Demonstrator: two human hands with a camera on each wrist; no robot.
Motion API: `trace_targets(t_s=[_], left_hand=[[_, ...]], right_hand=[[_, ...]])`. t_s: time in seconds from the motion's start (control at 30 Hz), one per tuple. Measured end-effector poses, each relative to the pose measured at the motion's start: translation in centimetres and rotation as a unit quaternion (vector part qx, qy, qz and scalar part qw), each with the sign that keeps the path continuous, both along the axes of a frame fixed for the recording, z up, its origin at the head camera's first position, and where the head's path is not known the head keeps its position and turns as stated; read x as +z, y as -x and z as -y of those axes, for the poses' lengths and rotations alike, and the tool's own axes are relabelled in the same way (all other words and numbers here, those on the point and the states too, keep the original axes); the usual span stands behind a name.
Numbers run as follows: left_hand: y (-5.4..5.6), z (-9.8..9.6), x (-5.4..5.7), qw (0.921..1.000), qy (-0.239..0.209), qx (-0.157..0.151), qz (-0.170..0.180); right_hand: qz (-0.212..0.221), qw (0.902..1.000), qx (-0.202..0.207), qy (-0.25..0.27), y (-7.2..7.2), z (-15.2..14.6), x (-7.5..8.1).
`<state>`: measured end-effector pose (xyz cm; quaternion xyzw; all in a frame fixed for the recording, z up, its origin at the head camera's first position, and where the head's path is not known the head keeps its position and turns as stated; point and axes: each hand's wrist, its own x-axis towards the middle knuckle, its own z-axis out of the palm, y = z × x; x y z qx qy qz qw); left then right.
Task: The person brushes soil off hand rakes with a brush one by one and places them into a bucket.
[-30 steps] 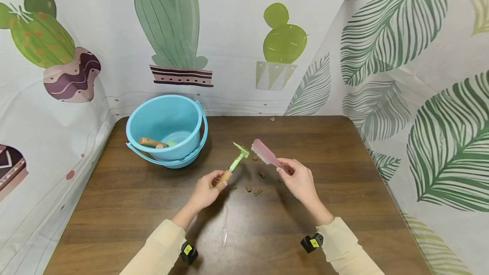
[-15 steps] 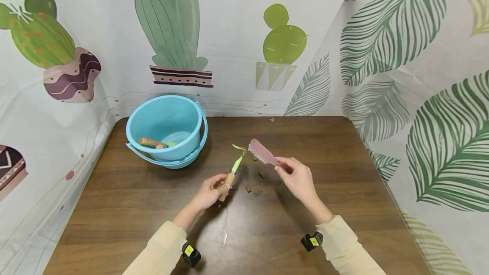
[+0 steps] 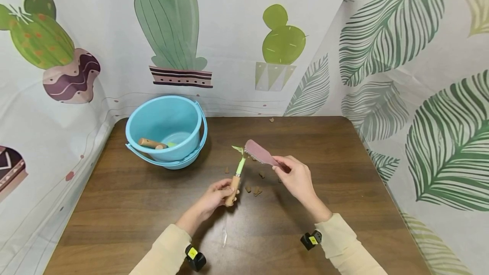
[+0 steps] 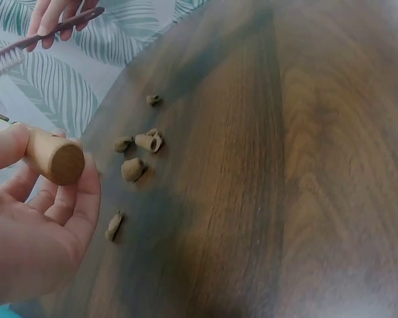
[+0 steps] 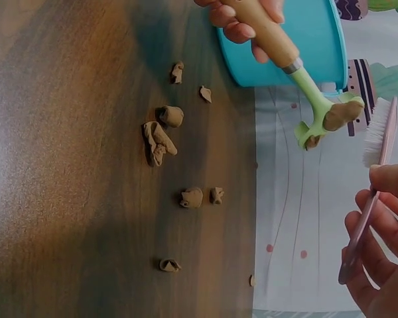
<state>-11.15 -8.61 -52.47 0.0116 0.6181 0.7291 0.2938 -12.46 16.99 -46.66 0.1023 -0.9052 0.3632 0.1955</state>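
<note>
My left hand (image 3: 217, 196) grips the wooden handle of a small garden rake (image 3: 240, 168), its light green head raised over the table. Brown clay-like lumps (image 5: 342, 115) stick to the rake's prongs in the right wrist view. My right hand (image 3: 297, 178) pinches the handle of a pink brush (image 3: 260, 152) with white bristles. The brush's bristle end overlaps the rake head in the head view; a small gap shows between them in the right wrist view. In the left wrist view the round butt of the rake handle (image 4: 67, 165) pokes out between thumb and fingers.
Several brown crumbs (image 3: 257, 191) lie scattered on the wooden table (image 3: 344, 169) below the tools. At the back left stands a blue bucket (image 3: 168, 118) with wooden-handled tools (image 3: 150, 142) inside. A patterned cloth (image 3: 233, 33) hangs behind the table.
My left hand has turned the rake more upright and shifted slightly right and nearer. The brush has moved a little left to the rake head, its pink back now turned more upward.
</note>
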Motion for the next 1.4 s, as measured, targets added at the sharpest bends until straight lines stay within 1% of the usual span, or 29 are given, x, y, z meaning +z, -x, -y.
trace_targets(t_s=[0.17, 0.47, 0.67, 0.87, 1.0, 1.13, 1.4], left_hand=[[-0.1, -0.4, -0.1, 0.9992, -0.034, -0.013, 0.016], [-0.5, -1.1, -0.2, 0.9963, -0.072, -0.023, 0.042], [-0.7, -1.3, -0.4, 0.993, -0.098, -0.031, 0.059], [-0.7, -1.3, -0.2, 0.9879, -0.129, -0.046, 0.074], [-0.7, -1.2, -0.1, 0.9851, -0.142, -0.051, 0.084], [-0.7, -1.2, -0.1, 0.9831, -0.149, -0.053, 0.092], [-0.7, -1.0, 0.1, 0.9798, -0.162, -0.061, 0.1]], right_hand=[[-0.017, 0.9998, 0.008, -0.006, 0.0, 0.1, 0.1], [-0.054, 0.9974, 0.026, -0.038, 0.4, 0.2, -0.1], [-0.073, 0.9949, 0.036, -0.059, 0.5, 0.4, -0.2], [-0.084, 0.9922, 0.036, -0.085, 0.6, 0.4, -0.4], [-0.095, 0.9898, 0.042, -0.097, 0.7, 0.5, -0.4], [-0.115, 0.9859, 0.049, -0.112, 0.8, 0.5, -0.3], [-0.146, 0.9785, 0.064, -0.131, 1.0, 0.4, -0.4]])
